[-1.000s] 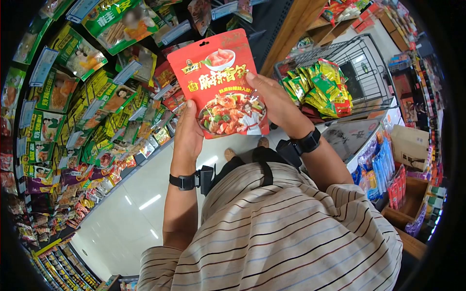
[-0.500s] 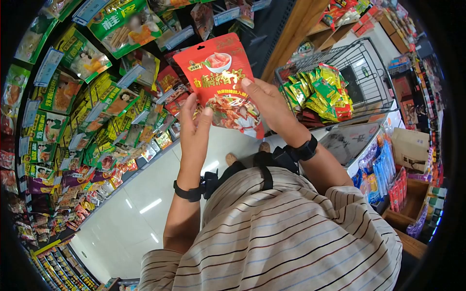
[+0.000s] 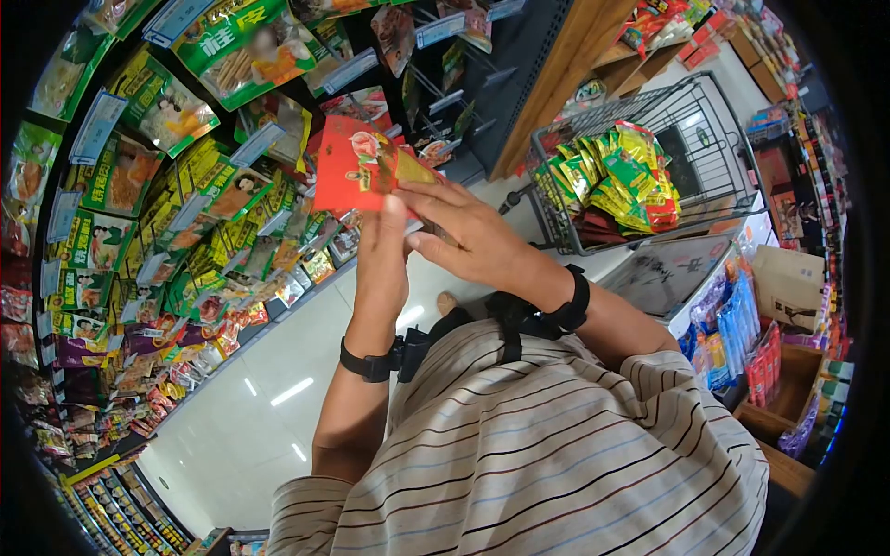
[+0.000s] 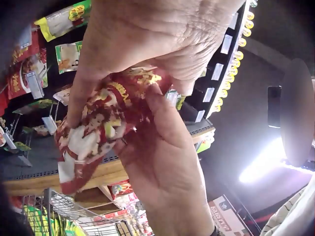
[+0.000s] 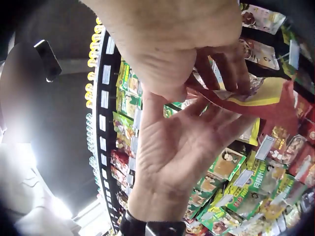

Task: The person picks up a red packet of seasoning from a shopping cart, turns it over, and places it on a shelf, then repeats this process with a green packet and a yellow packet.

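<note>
The red packet (image 3: 345, 171) is up in front of the person, caught between both hands beside the rack of hanging packets (image 3: 199, 222). It lies above the left hand (image 3: 378, 264), whose thumb comes up against its lower edge, with the other fingers around the far side; together they pinch it. The right hand (image 3: 482, 243) comes in from the packet's other side, its fingers laid over the lower corner and its thumb below, also holding it. The gap at each hand is narrow, filled by the packet.

In the left wrist view the printed food picture shows between the two hands, creased and tilted; in the right wrist view the packet appears nearly edge-on, with a yellow strip along it. The fingertips behind the packet are hidden, and the near hand covers much of each wrist view. Most of the printing is foreshortened or blurred. Green-and-yellow packets (image 3: 616, 176) lie well apart, in the wire cart (image 3: 721, 171).
</note>
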### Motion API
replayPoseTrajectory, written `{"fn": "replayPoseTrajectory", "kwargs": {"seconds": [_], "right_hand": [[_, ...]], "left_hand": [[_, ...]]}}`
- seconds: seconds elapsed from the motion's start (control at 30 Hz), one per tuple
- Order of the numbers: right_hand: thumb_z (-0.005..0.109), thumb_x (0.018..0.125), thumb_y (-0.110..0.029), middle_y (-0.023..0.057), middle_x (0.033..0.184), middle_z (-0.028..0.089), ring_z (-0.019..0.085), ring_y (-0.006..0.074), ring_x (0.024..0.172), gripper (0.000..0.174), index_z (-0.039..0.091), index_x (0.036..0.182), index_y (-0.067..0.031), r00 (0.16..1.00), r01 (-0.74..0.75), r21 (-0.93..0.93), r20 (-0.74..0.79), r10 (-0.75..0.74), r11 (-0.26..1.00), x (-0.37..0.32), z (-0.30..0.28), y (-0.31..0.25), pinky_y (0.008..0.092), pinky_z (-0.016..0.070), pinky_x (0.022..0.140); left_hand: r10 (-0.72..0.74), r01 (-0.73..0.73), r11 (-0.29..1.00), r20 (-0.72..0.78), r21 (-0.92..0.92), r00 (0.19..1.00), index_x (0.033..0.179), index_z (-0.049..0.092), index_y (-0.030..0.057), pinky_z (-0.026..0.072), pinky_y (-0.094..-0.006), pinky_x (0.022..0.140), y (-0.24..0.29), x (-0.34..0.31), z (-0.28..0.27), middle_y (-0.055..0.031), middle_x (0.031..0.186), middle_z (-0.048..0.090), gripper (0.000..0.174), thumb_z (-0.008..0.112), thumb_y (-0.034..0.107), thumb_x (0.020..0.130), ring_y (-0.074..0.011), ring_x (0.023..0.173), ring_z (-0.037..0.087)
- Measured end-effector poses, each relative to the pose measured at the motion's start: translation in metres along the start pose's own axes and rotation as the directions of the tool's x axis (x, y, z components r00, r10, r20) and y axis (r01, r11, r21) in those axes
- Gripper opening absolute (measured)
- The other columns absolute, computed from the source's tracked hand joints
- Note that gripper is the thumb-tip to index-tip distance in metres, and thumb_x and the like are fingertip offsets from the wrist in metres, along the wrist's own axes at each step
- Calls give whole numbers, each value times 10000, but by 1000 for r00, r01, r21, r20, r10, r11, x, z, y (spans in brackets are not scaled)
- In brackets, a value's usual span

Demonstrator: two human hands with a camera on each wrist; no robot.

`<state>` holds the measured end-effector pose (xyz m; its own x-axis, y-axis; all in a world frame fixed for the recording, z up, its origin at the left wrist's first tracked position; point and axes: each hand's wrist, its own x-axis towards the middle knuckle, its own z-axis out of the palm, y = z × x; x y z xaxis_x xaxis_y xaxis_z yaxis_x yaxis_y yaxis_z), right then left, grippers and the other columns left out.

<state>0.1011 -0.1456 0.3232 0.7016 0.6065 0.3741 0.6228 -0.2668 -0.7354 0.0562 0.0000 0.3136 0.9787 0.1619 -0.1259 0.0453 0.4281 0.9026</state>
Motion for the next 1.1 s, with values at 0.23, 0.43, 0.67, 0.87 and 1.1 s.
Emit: {"fn": "replayPoseTrajectory", "kwargs": {"seconds": [0.23, 0.43, 0.67, 0.87, 1.1], "right_hand": [[589, 961, -236, 164, 1368, 551, 520, 303, 1270, 443, 545, 1354, -38, 994, -45, 68, 102, 38, 997, -10, 1, 22, 397, 392, 1058], [458, 1033, -397, 129, 1326, 571, 577, 226, 1192, 529, 487, 1378, 2, 751, -586, 701, 283, 596, 406, -91, -64, 97, 360, 458, 1015], [361, 970, -655, 219, 1230, 606, 617, 294, 1051, 757, 508, 1324, -2, -58, -907, 325, 535, 843, -268, -374, -17, 189, 474, 509, 894], [381, 984, -627, 223, 1164, 628, 610, 278, 1024, 705, 547, 1252, 3, -246, -662, 445, 631, 736, -603, -422, 83, 151, 385, 488, 940], [397, 988, -609, 203, 1113, 646, 622, 271, 1004, 686, 560, 1220, 16, -179, -476, 500, 750, 637, -723, -446, 85, 132, 391, 498, 923]], "left_hand": [[-135, 134, 990, -25, -48, 991, 1329, 493, 38, 494, -319, 897, -13, 15, -11, -93, 1238, 588, 418, 490, 331, 1031, -182, 1110, 586], [-121, 111, 973, -40, -200, 992, 1366, 420, 26, 465, -430, 1025, 3, 21, -18, -121, 1356, 547, 430, 480, 287, 1031, -249, 1235, 565], [-136, 121, 967, -56, -225, 989, 1394, 408, 37, 463, -425, 1034, 18, 22, -43, -122, 1385, 537, 448, 444, 315, 1044, -245, 1246, 561], [-161, 152, 973, -40, -173, 986, 1404, 398, 34, 474, -414, 1032, 31, 22, -43, -132, 1388, 541, 456, 427, 320, 1050, -244, 1243, 568], [-214, 217, 960, 35, -179, 976, 1401, 398, 26, 469, -411, 1034, 29, 31, -37, -135, 1391, 531, 435, 434, 275, 1046, -245, 1244, 565]]}}
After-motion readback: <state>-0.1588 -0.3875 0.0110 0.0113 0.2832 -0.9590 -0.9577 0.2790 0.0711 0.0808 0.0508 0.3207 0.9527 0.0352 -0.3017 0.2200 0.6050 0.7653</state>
